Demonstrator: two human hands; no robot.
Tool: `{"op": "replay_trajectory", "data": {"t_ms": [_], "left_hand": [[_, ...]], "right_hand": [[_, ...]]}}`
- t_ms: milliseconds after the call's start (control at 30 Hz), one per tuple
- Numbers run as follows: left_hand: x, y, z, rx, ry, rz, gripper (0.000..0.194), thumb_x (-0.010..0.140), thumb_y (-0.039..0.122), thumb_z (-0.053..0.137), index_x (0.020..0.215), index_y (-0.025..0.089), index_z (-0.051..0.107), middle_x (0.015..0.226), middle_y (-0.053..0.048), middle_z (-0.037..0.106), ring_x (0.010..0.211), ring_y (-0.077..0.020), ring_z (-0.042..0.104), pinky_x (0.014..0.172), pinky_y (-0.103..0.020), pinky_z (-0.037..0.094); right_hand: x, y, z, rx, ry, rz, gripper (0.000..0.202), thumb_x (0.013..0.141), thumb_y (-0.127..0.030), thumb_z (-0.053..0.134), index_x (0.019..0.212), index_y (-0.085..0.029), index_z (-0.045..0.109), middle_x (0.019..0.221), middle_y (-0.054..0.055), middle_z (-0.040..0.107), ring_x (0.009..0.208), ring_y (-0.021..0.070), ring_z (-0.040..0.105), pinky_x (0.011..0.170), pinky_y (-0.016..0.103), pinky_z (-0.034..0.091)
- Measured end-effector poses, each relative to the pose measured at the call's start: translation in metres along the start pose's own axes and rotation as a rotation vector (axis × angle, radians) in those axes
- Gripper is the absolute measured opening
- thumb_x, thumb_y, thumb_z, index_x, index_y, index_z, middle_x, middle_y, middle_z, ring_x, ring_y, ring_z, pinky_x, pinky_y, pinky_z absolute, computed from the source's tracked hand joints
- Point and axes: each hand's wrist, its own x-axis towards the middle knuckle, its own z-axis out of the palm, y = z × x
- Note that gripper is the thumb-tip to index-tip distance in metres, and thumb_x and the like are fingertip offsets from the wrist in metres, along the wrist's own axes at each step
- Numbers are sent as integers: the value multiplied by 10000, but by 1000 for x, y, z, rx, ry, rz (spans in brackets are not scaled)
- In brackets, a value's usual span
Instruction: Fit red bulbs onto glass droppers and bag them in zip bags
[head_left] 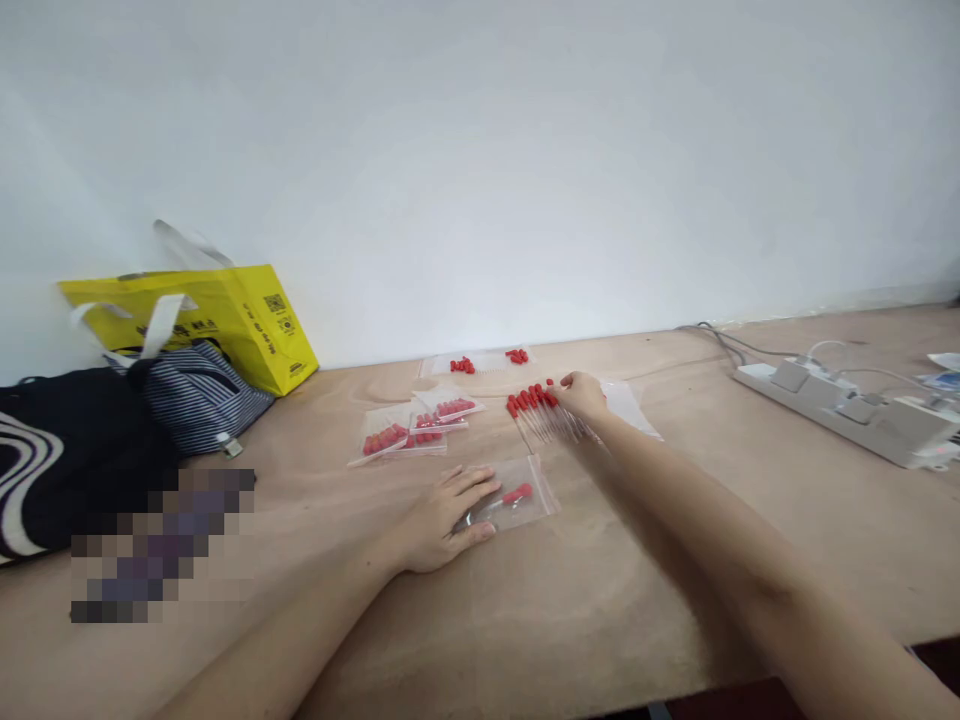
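My left hand (pixel 450 515) lies flat with its fingers spread on a clear zip bag (pixel 536 505). Inside that bag is one dropper with a red bulb (pixel 517 493). Farther off, my right hand (pixel 585 398) has thumb and fingers pinched on a red-bulbed dropper (pixel 551 393) at the right end of a row of droppers (pixel 530 400). Their thin clear tubes point toward me, partly blurred. Left of the row, several filled zip bags (pixel 386 437) overlap, with red bulbs showing through the plastic.
More red-bulbed droppers (pixel 463 366) lie on clear plastic near the wall. A white plastic bag (pixel 630 408) sits beyond my right wrist. A power strip (pixel 847 410) with cables stands at right. At left are a yellow bag (pixel 255 320), a striped pouch (pixel 214 395) and a black bag (pixel 75 450).
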Motion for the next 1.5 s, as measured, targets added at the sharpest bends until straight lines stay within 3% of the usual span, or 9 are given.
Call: {"op": "replay_trajectory", "data": {"t_ms": [200,333,433,633,800,1067,1233,1367,1500], "left_hand": [[-2,-3,2,0,4,10,476,831,455,397,1256,241,381,1353,-62,350,1246,-219,295,1043,-458,190],[-2,0,1,7,-10,-5,467,838,443,388,1258,238,377,1356,-63,344,1251,-218,287,1045,-459,184],[-1,2,-1,16,-19,-32,475,837,437,392,1259,218,378,1363,-76,328,1263,-225,259,1042,-452,201],[-3,2,0,17,4,-81,478,820,447,412,1240,218,408,1372,-84,301,1260,-266,250,1007,-448,275],[-3,3,-1,13,-20,-112,488,825,458,395,1259,235,372,1389,-70,267,1261,-259,248,1010,-447,267],[-3,5,-1,-15,7,-150,544,810,469,416,1289,237,306,1417,-67,185,1249,-245,275,1004,-403,290],[-3,4,-1,-31,11,-175,611,801,476,423,1322,228,221,1409,-72,206,1252,-238,268,1010,-401,279],[-3,3,1,-36,26,-155,618,798,463,434,1322,218,216,1402,-70,223,1252,-226,269,1016,-382,273],[-3,3,1,-34,28,-148,608,798,469,431,1317,221,233,1400,-70,230,1247,-231,279,1012,-390,280]], "right_hand": [[10,-5,17,12,55,112,195,627,-356,593,693,-179,643,810,114,638,843,254,586,678,315,416],[15,-4,8,99,74,101,223,677,-359,541,642,-152,618,737,115,631,762,255,595,649,326,415],[13,-4,-8,222,86,33,295,752,-385,450,666,-134,580,691,95,617,665,201,590,595,279,420],[-36,11,-23,499,100,-72,313,808,-406,369,1011,-170,402,716,13,584,522,98,528,494,214,421],[-86,28,-13,885,-31,-159,407,693,-504,522,945,-207,403,633,-54,506,460,74,469,463,211,391],[-102,21,-2,1086,-39,22,418,613,-465,606,867,-216,386,619,-72,526,488,79,518,501,224,432],[-117,14,0,1051,-258,51,371,622,-435,608,801,-204,379,603,-60,556,452,79,528,451,204,426],[-124,12,0,802,-518,-70,324,641,-446,591,748,-178,444,472,-82,484,305,45,383,301,159,275],[-123,12,0,623,-627,-169,278,636,-398,601,730,-145,537,587,-28,551,351,31,371,304,151,271]]}}
